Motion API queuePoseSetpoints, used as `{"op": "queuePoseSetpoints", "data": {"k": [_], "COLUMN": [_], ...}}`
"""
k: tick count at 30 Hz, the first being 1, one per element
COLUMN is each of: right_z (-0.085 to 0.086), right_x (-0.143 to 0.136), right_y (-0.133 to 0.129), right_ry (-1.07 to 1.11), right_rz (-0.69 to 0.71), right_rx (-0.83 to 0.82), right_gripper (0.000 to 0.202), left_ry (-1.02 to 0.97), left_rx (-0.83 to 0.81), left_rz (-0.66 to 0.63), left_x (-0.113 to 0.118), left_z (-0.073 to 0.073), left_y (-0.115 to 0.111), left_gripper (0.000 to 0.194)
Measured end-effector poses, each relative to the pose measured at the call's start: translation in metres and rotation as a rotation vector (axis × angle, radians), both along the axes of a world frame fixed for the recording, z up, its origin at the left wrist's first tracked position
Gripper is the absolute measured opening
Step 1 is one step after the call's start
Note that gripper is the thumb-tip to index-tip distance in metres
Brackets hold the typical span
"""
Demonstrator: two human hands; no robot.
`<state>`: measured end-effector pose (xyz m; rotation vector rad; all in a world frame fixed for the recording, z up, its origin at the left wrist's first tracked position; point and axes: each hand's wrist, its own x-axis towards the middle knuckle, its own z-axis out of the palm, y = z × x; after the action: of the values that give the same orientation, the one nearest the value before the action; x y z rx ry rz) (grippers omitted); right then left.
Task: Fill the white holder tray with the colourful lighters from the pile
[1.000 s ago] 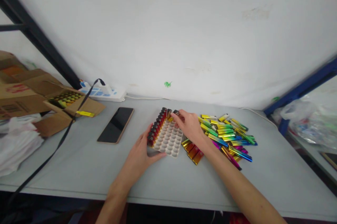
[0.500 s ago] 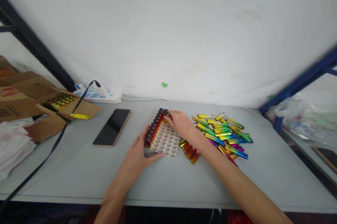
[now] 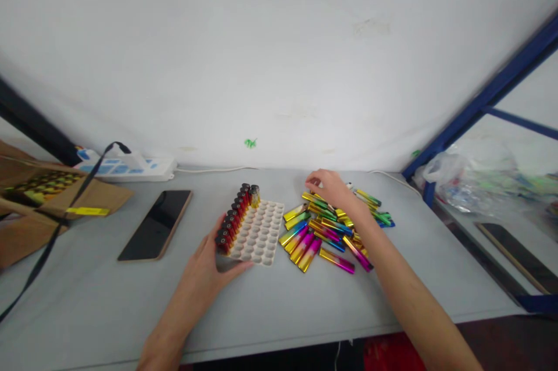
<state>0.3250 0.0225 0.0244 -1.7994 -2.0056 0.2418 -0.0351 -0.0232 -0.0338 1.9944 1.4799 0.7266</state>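
A white tray (image 3: 263, 234) with rows of round holes lies on the table. Red tubes with black tops (image 3: 231, 220) stand upright along its left edge, and a yellowish tube (image 3: 255, 196) stands at its far end. My left hand (image 3: 208, 266) grips the tray's near left corner, thumb along the front edge. Over the far side of a pile of shiny multicoloured tubes (image 3: 325, 234) is my right hand (image 3: 329, 186), its fingers bent and closed; whatever they hold, if anything, is too small to make out.
A black phone (image 3: 156, 224) lies left of the tray. Farther left are an open cardboard box (image 3: 104, 199) holding yellow-and-black items, a dark strap (image 3: 46, 252) and a white power strip (image 3: 135, 169). Plastic bags (image 3: 462, 176) and another phone-like object (image 3: 521, 254) are at the right.
My right hand has moved from the tray's far end rightward to the pile, uncovering the yellowish tube. My left hand stays on the tray. The camera view has shifted right.
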Motion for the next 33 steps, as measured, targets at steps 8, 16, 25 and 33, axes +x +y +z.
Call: {"op": "queuePoseSetpoints", "data": {"k": [8,16,25,33], "right_z": [-0.013,0.002,0.003,-0.004], "right_x": [0.071,0.035,-0.061,-0.093], "right_y": [0.006,-0.003,-0.024,-0.040], "right_ry": [-0.047,0.316,1.148,1.060], "right_rz": [0.018,-0.005,0.008,0.116], "right_rx": [-0.197,0.021,-0.049,-0.095], "right_gripper": [0.009,0.035,0.054,0.048], "left_ry": [-0.003,-0.026,-0.043,-0.037], "left_rx": [0.021,0.025,0.015,0.050], "left_rz": [0.015,0.006,-0.013,0.021], "left_x": [0.002,0.000,-0.002,-0.006], "left_z": [-0.001,-0.004,-0.007,-0.022], "left_y": [0.001,0.001,0.001,0.001], "left_gripper": [0.091,0.101,0.102,0.105]}}
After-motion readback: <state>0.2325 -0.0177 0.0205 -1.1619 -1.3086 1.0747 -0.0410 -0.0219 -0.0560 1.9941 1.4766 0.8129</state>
